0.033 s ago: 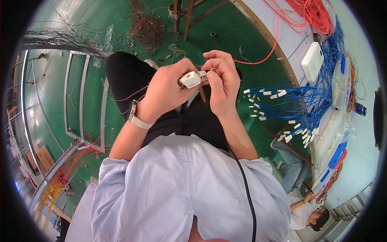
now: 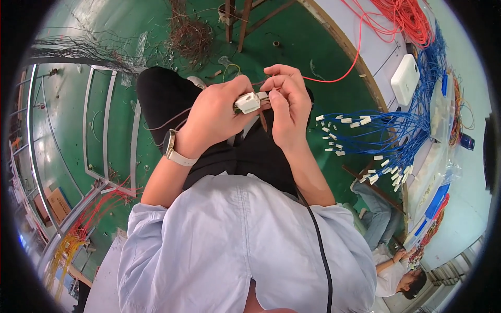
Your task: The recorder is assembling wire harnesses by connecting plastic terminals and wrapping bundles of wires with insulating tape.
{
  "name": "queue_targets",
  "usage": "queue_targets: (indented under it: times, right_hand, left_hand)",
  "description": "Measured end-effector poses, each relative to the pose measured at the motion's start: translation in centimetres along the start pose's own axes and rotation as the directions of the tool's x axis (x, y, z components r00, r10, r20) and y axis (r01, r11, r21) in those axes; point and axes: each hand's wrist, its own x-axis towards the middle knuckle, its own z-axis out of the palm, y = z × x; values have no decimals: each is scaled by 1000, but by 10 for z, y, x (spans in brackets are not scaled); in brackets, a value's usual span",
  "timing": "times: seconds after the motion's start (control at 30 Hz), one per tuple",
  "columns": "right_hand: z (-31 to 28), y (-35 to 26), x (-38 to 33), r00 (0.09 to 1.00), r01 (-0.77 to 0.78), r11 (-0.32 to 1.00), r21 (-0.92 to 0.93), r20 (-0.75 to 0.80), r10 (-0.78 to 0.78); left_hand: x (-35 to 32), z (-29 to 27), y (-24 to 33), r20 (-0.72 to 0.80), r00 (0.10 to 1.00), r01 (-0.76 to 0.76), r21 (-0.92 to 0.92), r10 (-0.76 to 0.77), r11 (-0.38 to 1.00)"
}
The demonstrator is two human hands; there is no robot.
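Two hands, one large white connector

Bright, with strongly bowed edges

Green floor (shiny in places), metal frame, pale wall

The head camera (fisheye) looks down from nearby.
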Motion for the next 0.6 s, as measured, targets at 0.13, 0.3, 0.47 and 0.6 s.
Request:
queue_targets:
  times: [0.13, 0.3, 0.47, 0.6]
  right_hand:
    - [0, 5, 1, 999, 1, 998, -68, 38, 1]
    - [6, 14, -3, 965, -242, 970, 27, 114, 237]
    - [22, 15, -12, 954, -298, 942, 151, 62, 292]
    - [24, 14, -16, 948, -306, 917, 257, -4, 318]
  left_hand:
    - [4, -1, -7, 53, 997, -64, 114, 58, 991]
    - [-4, 19, -26, -194, 980, -8, -300, -53, 954]
    - [0, 29, -34, -137, 898, 247, -631, -419, 736]
    - [3, 36, -32, -96, 826, 286, -777, -555, 561]
